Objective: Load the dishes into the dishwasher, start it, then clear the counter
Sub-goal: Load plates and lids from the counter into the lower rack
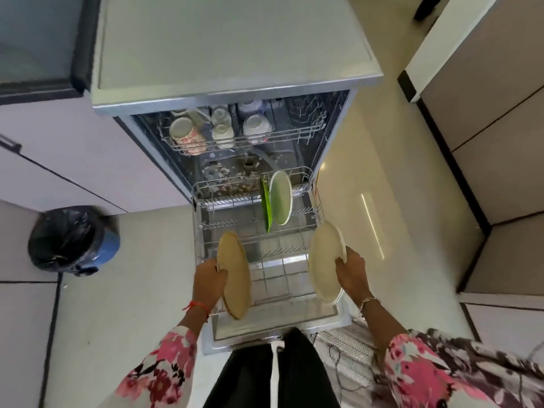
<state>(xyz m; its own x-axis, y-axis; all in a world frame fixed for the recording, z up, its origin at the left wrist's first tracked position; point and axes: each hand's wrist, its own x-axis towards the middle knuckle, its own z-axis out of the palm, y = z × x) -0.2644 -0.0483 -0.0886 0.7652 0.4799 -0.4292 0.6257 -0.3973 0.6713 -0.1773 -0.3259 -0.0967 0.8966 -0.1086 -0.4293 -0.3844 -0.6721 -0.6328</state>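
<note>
The dishwasher (164, 160) stands open, its door down and its lower rack (203, 219) pulled out towards me. My left hand (209, 279) grips a tan plate (235, 278) on edge over the rack's left front. My right hand (351, 272) holds a cream plate (323, 260) on edge at the rack's right side. Two green plates (279, 201) stand upright in the lower rack's back right. Cups and mugs (188, 135) sit in the upper rack (306, 134).
A black-lined blue bin (73, 240) stands on the floor to the left. The grey counter top (229, 39) lies above the dishwasher. Cabinets (500, 142) line the right side. Cables (344, 366) and a silvery mat lie on the floor by my right leg.
</note>
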